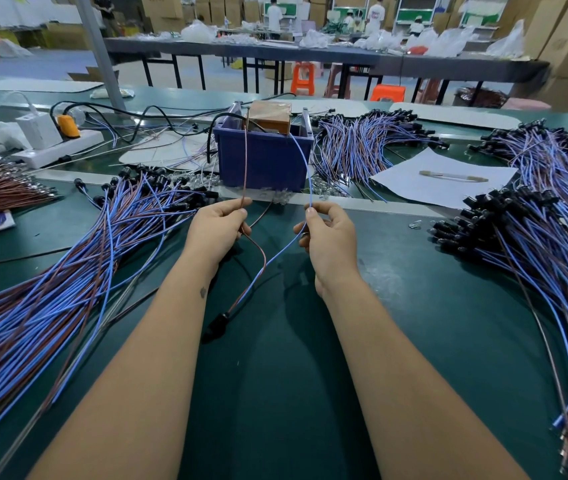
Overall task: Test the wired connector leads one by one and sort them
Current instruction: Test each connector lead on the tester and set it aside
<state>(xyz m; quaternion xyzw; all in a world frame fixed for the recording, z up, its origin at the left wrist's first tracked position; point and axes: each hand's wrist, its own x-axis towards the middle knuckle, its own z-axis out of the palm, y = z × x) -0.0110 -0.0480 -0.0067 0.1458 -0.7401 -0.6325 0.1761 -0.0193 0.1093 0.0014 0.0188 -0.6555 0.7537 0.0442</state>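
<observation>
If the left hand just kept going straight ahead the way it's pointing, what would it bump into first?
Probably the blue bin. The left hand, pinching the brown wire, points away from the person toward it, with only a bare strip of table and a few small clear bits between. Depth is hard to judge.

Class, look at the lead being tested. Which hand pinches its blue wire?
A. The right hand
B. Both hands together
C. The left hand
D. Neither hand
A: the right hand pinches the blue wire, while the left hand pinches the brown wire.
</observation>
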